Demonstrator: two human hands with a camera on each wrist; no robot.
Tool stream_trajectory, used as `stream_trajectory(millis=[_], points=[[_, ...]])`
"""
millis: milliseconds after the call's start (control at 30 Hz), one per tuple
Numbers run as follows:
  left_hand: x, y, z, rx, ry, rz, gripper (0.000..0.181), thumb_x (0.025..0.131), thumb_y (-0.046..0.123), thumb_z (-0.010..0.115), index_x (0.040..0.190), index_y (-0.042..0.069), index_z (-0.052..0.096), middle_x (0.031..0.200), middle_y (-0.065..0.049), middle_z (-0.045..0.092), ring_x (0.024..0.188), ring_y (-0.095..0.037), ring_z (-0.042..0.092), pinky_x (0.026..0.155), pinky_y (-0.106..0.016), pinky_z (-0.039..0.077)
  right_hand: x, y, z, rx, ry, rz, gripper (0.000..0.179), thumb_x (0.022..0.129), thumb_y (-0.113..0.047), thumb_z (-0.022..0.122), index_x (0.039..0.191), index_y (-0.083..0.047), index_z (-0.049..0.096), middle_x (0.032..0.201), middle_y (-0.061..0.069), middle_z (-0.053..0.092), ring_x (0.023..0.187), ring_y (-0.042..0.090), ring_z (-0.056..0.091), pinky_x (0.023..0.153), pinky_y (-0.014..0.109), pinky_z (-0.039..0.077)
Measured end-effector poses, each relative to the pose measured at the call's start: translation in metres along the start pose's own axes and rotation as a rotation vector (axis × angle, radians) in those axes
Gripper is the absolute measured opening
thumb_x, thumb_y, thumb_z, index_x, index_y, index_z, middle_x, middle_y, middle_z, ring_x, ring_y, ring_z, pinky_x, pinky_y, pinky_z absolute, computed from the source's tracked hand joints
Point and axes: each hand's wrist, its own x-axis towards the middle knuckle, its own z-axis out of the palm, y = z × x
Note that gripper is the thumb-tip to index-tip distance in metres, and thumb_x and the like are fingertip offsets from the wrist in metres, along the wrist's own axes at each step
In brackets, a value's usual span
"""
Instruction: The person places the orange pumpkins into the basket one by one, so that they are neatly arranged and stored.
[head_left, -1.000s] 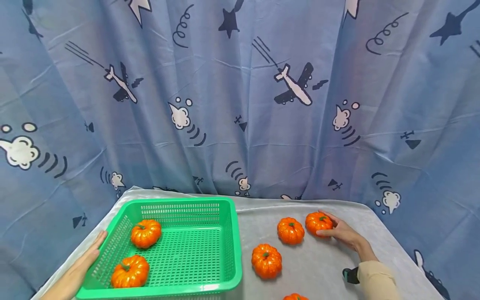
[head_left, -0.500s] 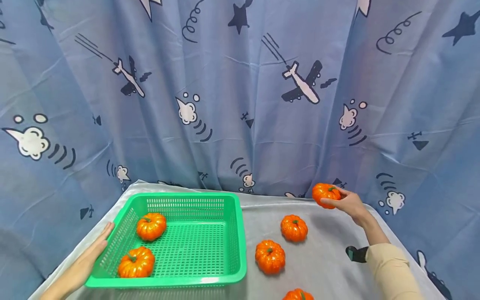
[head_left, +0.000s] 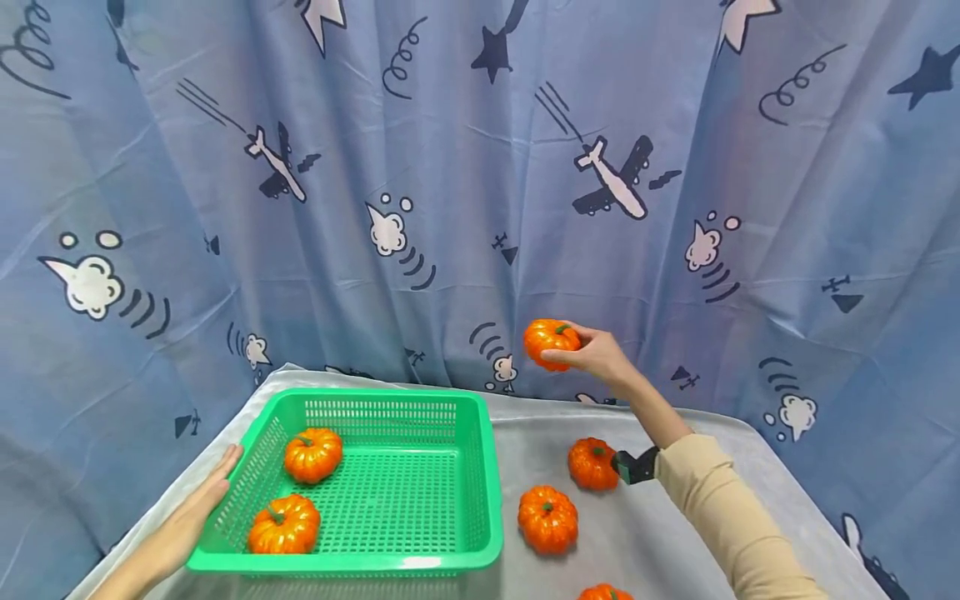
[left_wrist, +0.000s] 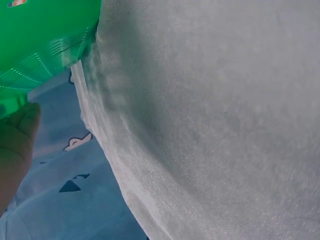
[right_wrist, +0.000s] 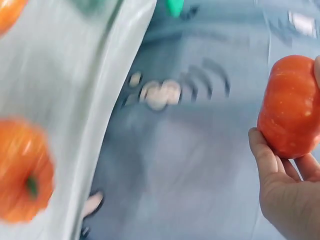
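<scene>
My right hand (head_left: 602,356) grips a small orange pumpkin (head_left: 543,340) with a green stem, held up in front of the curtain, to the right of and above the basket. In the right wrist view, fingers and thumb curl round this glossy pumpkin (right_wrist: 289,107). A green plastic basket (head_left: 345,562) stands at the left of the table, two pumpkins inside along its left side: one at the back (head_left: 312,457), one at the front (head_left: 285,525). Against the basket's left wall lies my left hand (head_left: 183,521), fingers extended; the left wrist view shows its fingertips at the basket's rim.
Right of the basket, pumpkins sit on the grey cloth-covered table (head_left: 645,533): one at the back (head_left: 589,463), one in the middle (head_left: 548,519), one cut off at the front edge (head_left: 604,592). A blue patterned curtain (head_left: 450,167) hangs behind the table.
My right hand has lifted the pumpkin from the table's back right and carried it up and left. My left hand stays beside the basket. The head view has shifted slightly.
</scene>
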Motion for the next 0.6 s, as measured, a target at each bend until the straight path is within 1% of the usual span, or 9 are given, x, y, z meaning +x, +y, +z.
stream_trajectory(millis=[33, 67, 133, 200, 300, 400, 467, 533, 600], points=[[-0.001, 0.000, 0.000, -0.001, -0.001, -0.007, 0.047, 0.106, 0.011, 0.019, 0.150, -0.007, 0.012, 0.148, 0.029, -0.001, 0.125, 0.025, 0.002, 0.092, 0.005, 0.005, 0.004, -0.007, 0.011, -0.003, -0.014, -0.019, 0.071, 0.080, -0.034, 0.079, 0.140, -0.010, 0.050, 0.124, 0.018, 0.060, 0.104, 0.027, 0.055, 0.085, 0.032, 0.048], [-0.001, 0.000, 0.000, 0.000, 0.000, -0.010, 0.047, 0.107, 0.011, 0.019, 0.150, -0.007, 0.012, 0.149, 0.026, -0.001, 0.125, 0.025, 0.002, 0.092, 0.005, 0.005, 0.009, -0.014, 0.023, 0.001, -0.029, -0.033, 0.069, 0.079, -0.033, 0.080, 0.138, -0.010, 0.053, 0.121, 0.017, 0.062, 0.102, 0.026, 0.056, 0.083, 0.030, 0.048], [-0.001, 0.000, -0.001, -0.006, -0.003, -0.022, 0.048, 0.107, 0.012, 0.018, 0.150, -0.007, 0.012, 0.153, 0.016, -0.002, 0.125, 0.025, 0.001, 0.092, 0.005, 0.005, 0.016, -0.030, 0.046, 0.001, -0.064, -0.054, 0.068, 0.077, -0.030, 0.081, 0.136, -0.009, 0.055, 0.117, 0.015, 0.064, 0.099, 0.025, 0.057, 0.080, 0.029, 0.049], [-0.001, 0.000, -0.001, -0.017, -0.004, -0.034, 0.048, 0.107, 0.013, 0.018, 0.150, -0.006, 0.012, 0.155, 0.005, -0.003, 0.125, 0.026, 0.001, 0.092, 0.005, 0.004, 0.023, -0.044, 0.069, -0.022, -0.095, -0.067, 0.067, 0.075, -0.031, 0.083, 0.133, -0.009, 0.058, 0.111, 0.012, 0.067, 0.092, 0.023, 0.059, 0.076, 0.028, 0.050], [-0.002, 0.000, 0.000, -0.040, -0.006, -0.056, 0.048, 0.107, 0.014, 0.018, 0.150, -0.006, 0.011, 0.156, -0.005, -0.004, 0.124, 0.026, 0.001, 0.091, 0.005, 0.004, 0.031, -0.069, 0.103, -0.056, -0.143, -0.089, 0.067, 0.071, -0.032, 0.086, 0.129, -0.009, 0.061, 0.104, 0.008, 0.070, 0.087, 0.020, 0.060, 0.072, 0.027, 0.051], [-0.002, 0.000, 0.000, -0.054, -0.007, -0.070, 0.048, 0.107, 0.014, 0.019, 0.151, -0.005, 0.011, 0.156, -0.007, -0.004, 0.124, 0.026, 0.001, 0.091, 0.005, 0.004, 0.037, -0.096, 0.132, -0.076, -0.174, -0.110, 0.067, 0.068, -0.035, 0.087, 0.127, -0.011, 0.064, 0.099, 0.004, 0.070, 0.085, 0.019, 0.059, 0.072, 0.026, 0.051], [-0.002, 0.000, 0.001, -0.049, -0.001, -0.058, 0.048, 0.107, 0.013, 0.019, 0.150, -0.007, 0.012, 0.155, -0.010, -0.003, 0.124, 0.026, 0.002, 0.091, 0.005, 0.004, 0.040, -0.110, 0.149, -0.081, -0.181, -0.124, 0.068, 0.067, -0.037, 0.087, 0.126, -0.012, 0.065, 0.097, 0.001, 0.070, 0.085, 0.017, 0.059, 0.072, 0.026, 0.051], [-0.001, 0.001, 0.002, -0.042, 0.003, -0.047, 0.048, 0.107, 0.013, 0.020, 0.150, -0.007, 0.013, 0.155, -0.010, -0.001, 0.124, 0.026, 0.002, 0.091, 0.005, 0.005, 0.042, -0.119, 0.164, -0.083, -0.187, -0.131, 0.067, 0.066, -0.037, 0.088, 0.124, -0.012, 0.066, 0.094, 0.000, 0.069, 0.083, 0.017, 0.058, 0.071, 0.026, 0.051], [0.000, 0.002, 0.003, -0.028, 0.011, -0.034, 0.048, 0.107, 0.012, 0.021, 0.149, -0.008, 0.014, 0.155, -0.007, 0.000, 0.124, 0.026, 0.002, 0.092, 0.005, 0.005, 0.042, -0.123, 0.179, -0.105, -0.189, -0.128, 0.065, 0.065, -0.038, 0.088, 0.121, -0.013, 0.068, 0.091, -0.001, 0.069, 0.082, 0.016, 0.059, 0.069, 0.024, 0.051]])
